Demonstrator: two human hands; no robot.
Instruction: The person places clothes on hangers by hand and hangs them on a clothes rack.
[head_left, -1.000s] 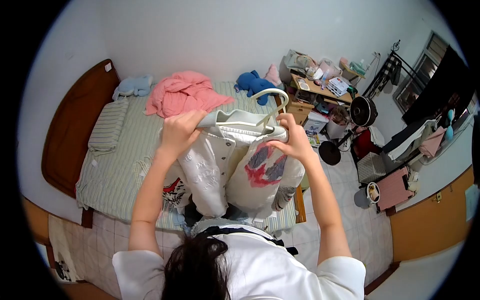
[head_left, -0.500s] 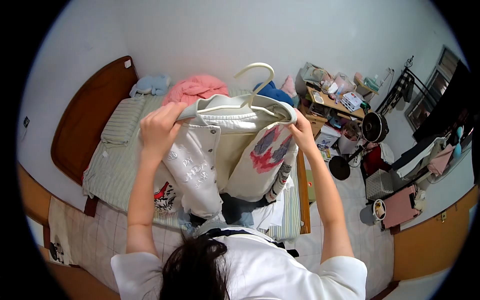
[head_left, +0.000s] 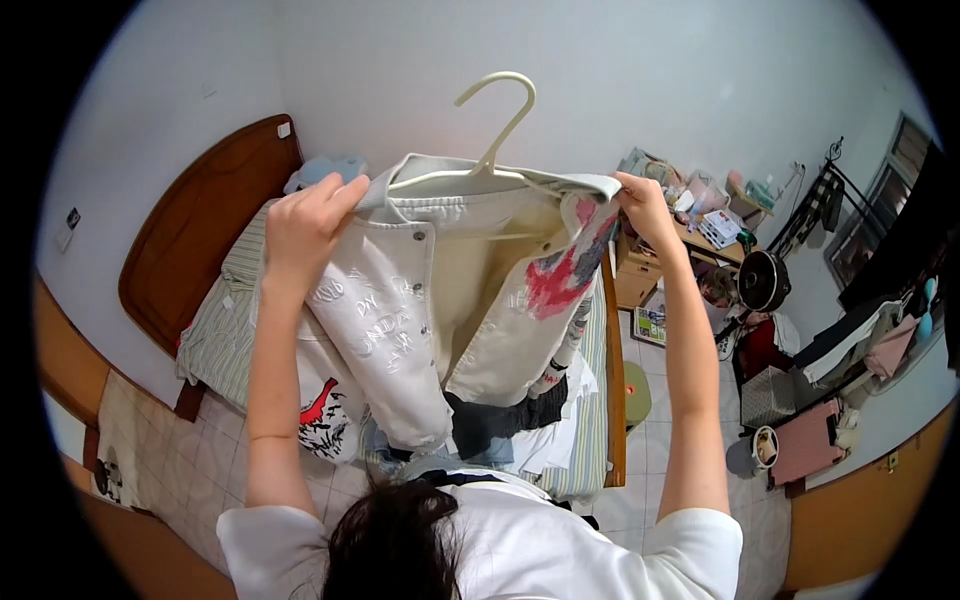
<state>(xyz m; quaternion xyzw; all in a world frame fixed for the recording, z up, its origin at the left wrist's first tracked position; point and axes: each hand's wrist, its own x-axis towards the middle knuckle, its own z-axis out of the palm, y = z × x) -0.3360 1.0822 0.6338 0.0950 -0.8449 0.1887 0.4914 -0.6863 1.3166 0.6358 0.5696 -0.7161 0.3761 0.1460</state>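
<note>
A cream jacket [head_left: 375, 290] with snap buttons, raised lettering and a red and grey pattern hangs in front of me, its front partly open. Inside its neck sits a pale plastic hanger [head_left: 490, 155], with the hook standing up above the collar. My left hand [head_left: 312, 225] is closed on the left side of the collar. On the other side, my right hand [head_left: 645, 205] pinches the collar's right end. The lower part of the jacket hangs over clothes on the bed, including a dark garment [head_left: 510, 425] and a white one [head_left: 555, 435].
A bed with a striped sheet [head_left: 215, 345] and a wooden headboard [head_left: 205, 215] lies behind the jacket. At the right stand a cluttered desk [head_left: 700, 240], a black fan [head_left: 762, 280] and a rack with clothes [head_left: 850, 325]. A green stool [head_left: 635, 395] is beside the bed.
Both hands have moved slightly apart and stretched the collar wider. The jacket and hanger have risen, and the hook stands higher against the wall. The view has shifted a little.
</note>
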